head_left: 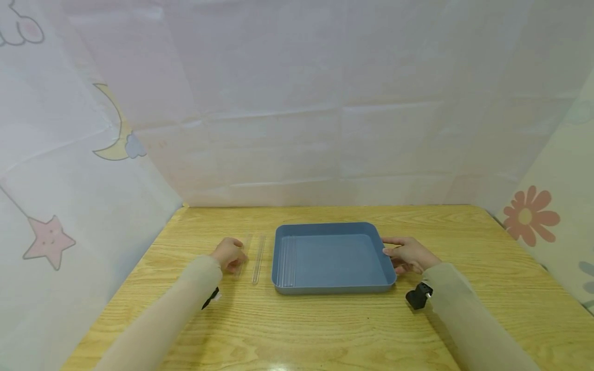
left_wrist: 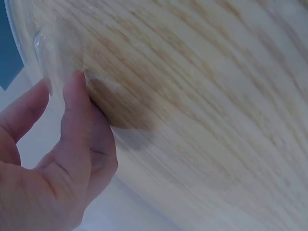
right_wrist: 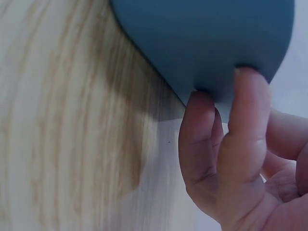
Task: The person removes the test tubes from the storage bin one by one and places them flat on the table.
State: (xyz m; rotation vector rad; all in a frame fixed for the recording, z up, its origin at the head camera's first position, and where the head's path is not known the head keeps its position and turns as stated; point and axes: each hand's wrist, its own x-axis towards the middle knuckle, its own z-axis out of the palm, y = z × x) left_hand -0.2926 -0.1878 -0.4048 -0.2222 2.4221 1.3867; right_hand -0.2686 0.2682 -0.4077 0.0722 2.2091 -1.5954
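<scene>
In the head view, my left hand (head_left: pixel 230 255) is left of a blue tray, with a clear test tube (head_left: pixel 242 263) at its fingertips. The left wrist view has the thumb and forefinger of this hand (left_wrist: pixel 72 139) pinching the see-through tube (left_wrist: pixel 58 53). A second clear tube (head_left: pixel 258 259) lies on the table between that hand and the tray. My right hand (head_left: pixel 408 253) touches the right outer wall of the blue tray (head_left: pixel 334 290); its fingertips rest against that wall (right_wrist: pixel 207 43) in the right wrist view. Several clear tubes (head_left: pixel 288 262) lie side by side along the tray's left inside.
The wooden table (head_left: pixel 325 335) runs back to a pale wall sheet (head_left: pixel 297 154). Printed sheets also stand at the left and right sides. Small black devices are worn at both wrists, the right one (head_left: pixel 419 296) showing more fully.
</scene>
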